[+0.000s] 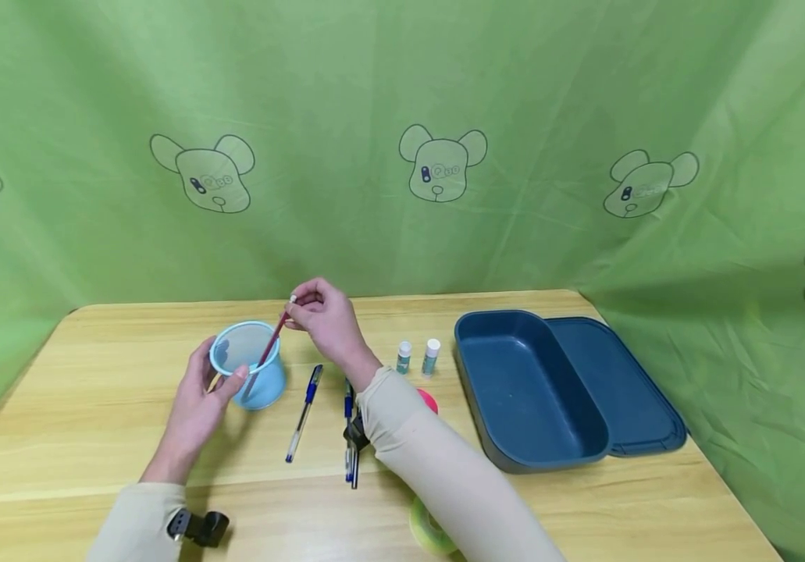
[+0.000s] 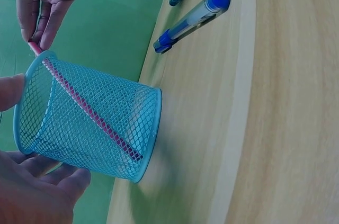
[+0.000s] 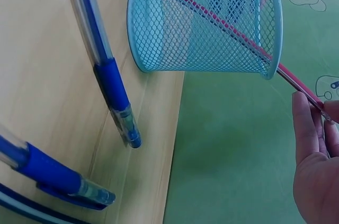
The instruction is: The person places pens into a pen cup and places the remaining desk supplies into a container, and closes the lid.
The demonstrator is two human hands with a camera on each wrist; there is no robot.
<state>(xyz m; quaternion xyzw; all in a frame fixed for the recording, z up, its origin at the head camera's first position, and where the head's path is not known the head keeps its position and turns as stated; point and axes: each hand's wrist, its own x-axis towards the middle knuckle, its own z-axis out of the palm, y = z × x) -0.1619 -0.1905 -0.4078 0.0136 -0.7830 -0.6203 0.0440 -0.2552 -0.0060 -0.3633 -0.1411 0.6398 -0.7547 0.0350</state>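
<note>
My left hand [image 1: 194, 406] grips a light blue mesh pen cup [image 1: 266, 386] at the left of the table, thumb at the rim and fingers round the far side. The cup stands slightly tilted or upright; I cannot tell which. In the right hand [image 1: 332, 320], thumb and fingertips pinch the top end of a red pencil [image 1: 280, 324]. Its lower part slants down inside the cup, visible through the mesh in the left wrist view as a red pencil [image 2: 90, 110]. To the right of the cup lies a blue-capped pen [image 1: 304, 414].
More pens [image 1: 349, 445] lie partly under the right forearm. Two small white-capped tubes [image 1: 430, 357] stand beyond it. A pink round thing [image 1: 429, 400] and a yellow-green ring [image 1: 426, 531] are partly covered by the sleeve. A dark blue box [image 1: 528, 390] sits beside its lid [image 1: 616, 390] at right.
</note>
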